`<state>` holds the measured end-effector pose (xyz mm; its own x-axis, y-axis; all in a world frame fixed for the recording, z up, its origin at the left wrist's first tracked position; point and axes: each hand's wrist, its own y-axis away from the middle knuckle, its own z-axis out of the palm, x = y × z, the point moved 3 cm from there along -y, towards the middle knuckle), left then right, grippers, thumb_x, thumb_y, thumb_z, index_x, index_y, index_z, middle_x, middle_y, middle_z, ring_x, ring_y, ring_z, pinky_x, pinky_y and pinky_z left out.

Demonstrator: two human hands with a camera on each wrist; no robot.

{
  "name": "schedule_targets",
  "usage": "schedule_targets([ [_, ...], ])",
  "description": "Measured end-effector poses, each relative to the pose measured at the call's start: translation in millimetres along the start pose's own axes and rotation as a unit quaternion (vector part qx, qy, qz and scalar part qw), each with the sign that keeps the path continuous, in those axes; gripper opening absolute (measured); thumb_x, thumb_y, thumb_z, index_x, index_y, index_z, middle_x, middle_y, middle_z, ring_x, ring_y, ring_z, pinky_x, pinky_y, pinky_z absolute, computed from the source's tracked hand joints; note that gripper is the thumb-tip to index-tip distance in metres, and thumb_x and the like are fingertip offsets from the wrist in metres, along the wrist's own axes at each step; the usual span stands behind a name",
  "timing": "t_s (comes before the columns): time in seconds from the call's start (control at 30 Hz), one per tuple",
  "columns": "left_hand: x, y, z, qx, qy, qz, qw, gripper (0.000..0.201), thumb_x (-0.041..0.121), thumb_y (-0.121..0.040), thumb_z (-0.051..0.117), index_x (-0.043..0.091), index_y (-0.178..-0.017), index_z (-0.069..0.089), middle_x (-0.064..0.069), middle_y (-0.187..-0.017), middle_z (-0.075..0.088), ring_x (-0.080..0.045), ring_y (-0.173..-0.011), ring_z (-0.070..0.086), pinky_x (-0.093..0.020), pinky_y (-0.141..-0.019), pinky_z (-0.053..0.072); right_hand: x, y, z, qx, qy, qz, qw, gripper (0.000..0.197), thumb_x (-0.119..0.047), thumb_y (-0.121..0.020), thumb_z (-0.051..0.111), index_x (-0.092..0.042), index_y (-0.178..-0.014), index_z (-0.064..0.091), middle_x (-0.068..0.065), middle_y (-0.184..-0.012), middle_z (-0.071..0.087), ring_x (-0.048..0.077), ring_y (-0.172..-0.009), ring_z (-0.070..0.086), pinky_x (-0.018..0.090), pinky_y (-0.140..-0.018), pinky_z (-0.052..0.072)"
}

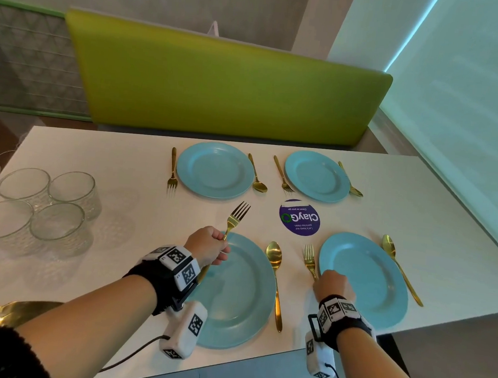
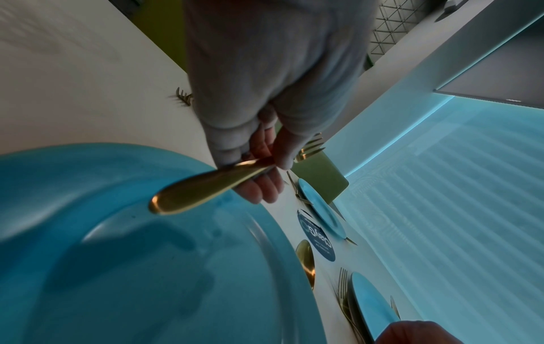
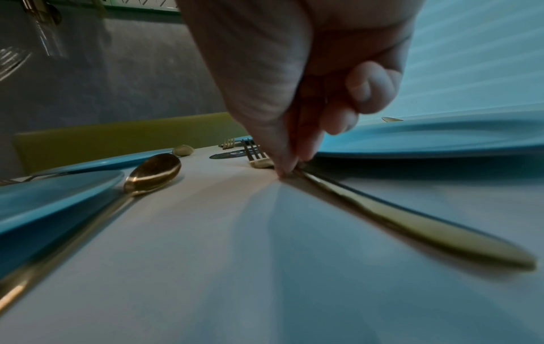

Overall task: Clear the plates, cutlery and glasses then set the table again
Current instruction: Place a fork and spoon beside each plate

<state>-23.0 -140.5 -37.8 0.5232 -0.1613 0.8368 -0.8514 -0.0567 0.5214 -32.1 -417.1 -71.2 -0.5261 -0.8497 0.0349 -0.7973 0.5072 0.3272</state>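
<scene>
Left hand (image 1: 209,247) curled round the handle of a gold fork (image 1: 233,222), lifted clear of the table, tines pointing away; handle end poking back over the near-left blue plate (image 1: 242,301). Left wrist view: thumb and fingers (image 2: 262,186) wrapped round the handle, its rounded end above the plate well.

Right hand (image 1: 334,286) lowered onto a second gold fork (image 1: 309,260) lying flat on the white table (image 1: 124,161), just left of the near-right blue plate (image 1: 366,275). Right wrist view: thumb and fingertips (image 3: 287,163) pinching the neck of this fork, handle flat on the tabletop and running back toward the wrist, other fingers curled above.

Between the two hands: gold spoon (image 1: 276,280) lying just right of the near-left plate, bowl pointing away. Right of the right hand, past the near-right plate: another gold spoon (image 1: 399,266), flat on the table.

Beyond both hands, mid-table: round purple "ClayGo" sticker (image 1: 300,218).

Left of the left hand, well apart: four clear glass tumblers (image 1: 40,206) clustered together, upright.

Far side: two more blue plates (image 1: 215,169) (image 1: 317,176), each with a gold fork on its left and a gold spoon on its right. Green padded bench back (image 1: 226,82) behind the table.
</scene>
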Motion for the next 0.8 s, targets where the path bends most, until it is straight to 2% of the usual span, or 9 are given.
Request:
schedule_targets([
  [0.13, -1.6, 1.8, -0.6, 0.0, 0.0, -0.002, 1.0, 0.002, 0.007, -0.095, 0.048, 0.007, -0.096, 0.05, -0.005, -0.075, 0.06, -0.015, -0.062, 0.057, -0.025, -0.062, 0.05, -1.4, 3.2, -1.0, -0.005, -0.007, -0.001, 1.0, 0.026, -0.017, -0.092, 0.049, -0.008, -0.113, 0.063, 0.011, -0.113, 0.065, 0.028, -0.104, 0.063, 0.03, -0.08, 0.049],
  [0.27, -3.1, 3.5, -3.9, 0.003, 0.003, -0.003, 1.0, 0.008, 0.007, -0.094, 0.048, 0.011, -0.088, 0.049, -0.005, -0.075, 0.06, -0.015, -0.062, 0.056, -0.025, -0.062, 0.05, -11.1, 14.1, -9.9, 0.01, -0.046, -0.026, 0.999, 0.03, -0.03, -0.093, 0.054, -0.01, -0.115, 0.06, 0.01, -0.113, 0.064, 0.028, -0.104, 0.062, 0.032, -0.083, 0.049],
  [0.43, -10.1, 6.6, -9.8, 0.006, 0.009, -0.016, 1.0, 0.006, 0.005, -0.091, 0.048, 0.009, -0.087, 0.051, -0.008, -0.076, 0.058, -0.018, -0.065, 0.053, -0.031, -0.067, 0.052, -54.4, 47.1, -19.5, 0.004, -0.12, -0.151, 0.981, 0.028, -0.032, -0.092, 0.055, -0.015, -0.112, 0.061, 0.005, -0.114, 0.066, 0.023, -0.107, 0.061, 0.031, -0.089, 0.048],
  [0.5, -13.4, 8.7, -14.9, 0.008, -0.003, -0.022, 1.0, 0.004, 0.007, -0.088, 0.052, 0.009, -0.085, 0.052, -0.006, -0.074, 0.055, -0.021, -0.066, 0.054, -0.037, -0.075, 0.053, -77.4, 68.7, -24.2, -0.015, -0.137, -0.208, 0.968, 0.027, -0.035, -0.09, 0.057, -0.015, -0.107, 0.064, 0.004, -0.107, 0.068, 0.021, -0.102, 0.061, 0.026, -0.084, 0.046],
  [0.57, -15.5, 13.9, -22.4, 0.013, -0.044, -0.021, 0.999, 0.007, 0.013, -0.085, 0.056, 0.015, -0.078, 0.055, -0.005, -0.078, 0.056, -0.028, -0.077, 0.06, -0.038, -0.083, 0.052, -100.2, 91.3, -22.9, -0.047, -0.177, -0.242, 0.953, 0.023, -0.036, -0.087, 0.062, -0.018, -0.1, 0.068, 0.002, -0.098, 0.068, 0.016, -0.09, 0.06, 0.02, -0.078, 0.044],
  [0.63, -19.7, 21.1, -32.2, 0.009, -0.074, -0.018, 0.997, 0.012, 0.018, -0.083, 0.059, 0.021, -0.072, 0.055, -0.005, -0.084, 0.058, -0.032, -0.095, 0.061, -0.033, -0.082, 0.048, -121.1, 112.5, -15.9, -0.092, -0.231, -0.255, 0.934, 0.013, -0.037, -0.083, 0.067, -0.025, -0.08, 0.066, -0.005, -0.08, 0.064, 0.01, -0.073, 0.058, 0.02, -0.072, 0.051],
  [0.67, -22.3, 25.3, -38.5, 0.002, -0.083, -0.015, 0.996, 0.014, 0.019, -0.083, 0.06, 0.022, -0.07, 0.055, -0.005, -0.085, 0.059, -0.031, -0.098, 0.061, -0.031, -0.081, 0.046, -131.2, 122.9, -11.1, -0.117, -0.254, -0.257, 0.925, 0.017, -0.036, -0.083, 0.068, -0.027, -0.071, 0.061, -0.008, -0.072, 0.06, 0.007, -0.062, 0.058, 0.018, -0.061, 0.052],
  [0.73, -28.8, 33.5, -55.1, -0.014, -0.092, -0.012, 0.996, 0.014, 0.017, -0.082, 0.062, 0.021, -0.069, 0.056, -0.006, -0.084, 0.062, -0.028, -0.091, 0.061, -0.034, -0.086, 0.048, -150.2, 143.7, -0.2, -0.154, -0.28, -0.259, 0.911, 0.023, -0.032, -0.084, 0.068, -0.03, -0.064, 0.056, -0.009, -0.068, 0.059, -0.002, -0.04, 0.053, 0.009, -0.039, 0.04],
  [0.8, -37.6, 39.7, -75.4, -0.029, -0.085, -0.017, 0.996, 0.014, 0.014, -0.081, 0.063, 0.02, -0.069, 0.058, -0.006, -0.077, 0.064, -0.025, -0.083, 0.06, -0.034, -0.086, 0.05, -166.4, 164.1, 8.1, -0.165, -0.294, -0.263, 0.904, 0.024, -0.027, -0.086, 0.066, -0.029, -0.064, 0.057, -0.009, -0.068, 0.061, -0.003, -0.036, 0.051, 0.007, -0.036, 0.035],
])
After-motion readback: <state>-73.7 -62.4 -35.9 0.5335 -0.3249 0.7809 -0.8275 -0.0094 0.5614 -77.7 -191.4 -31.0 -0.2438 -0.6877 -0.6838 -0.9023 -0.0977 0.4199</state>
